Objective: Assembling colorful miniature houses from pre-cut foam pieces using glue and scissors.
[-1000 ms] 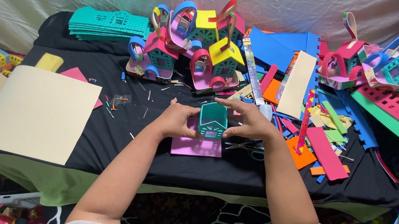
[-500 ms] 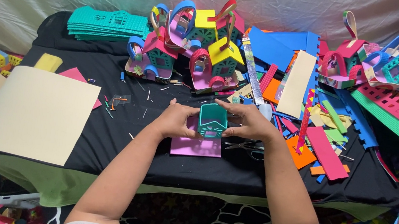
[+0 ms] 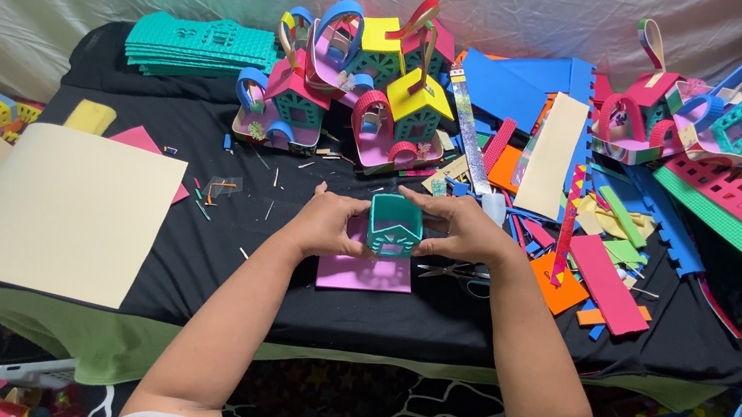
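Head view: two hands (image 3: 327,224) (image 3: 468,229) grip one teal house (image 3: 394,225).

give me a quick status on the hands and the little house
Left hand and right hand both grip the teal foam house. House upright on the pink sheet. Scissors lie just beside the right hand.

A table under a black cloth (image 3: 471,324) carries the craft work. On it lie a large cream sheet (image 3: 66,212), a pink foam square (image 3: 364,273), scissors (image 3: 457,273), a stack of teal foam panels (image 3: 202,44), finished foam houses (image 3: 349,89) and a heap of coloured foam scraps (image 3: 580,238) at the right.
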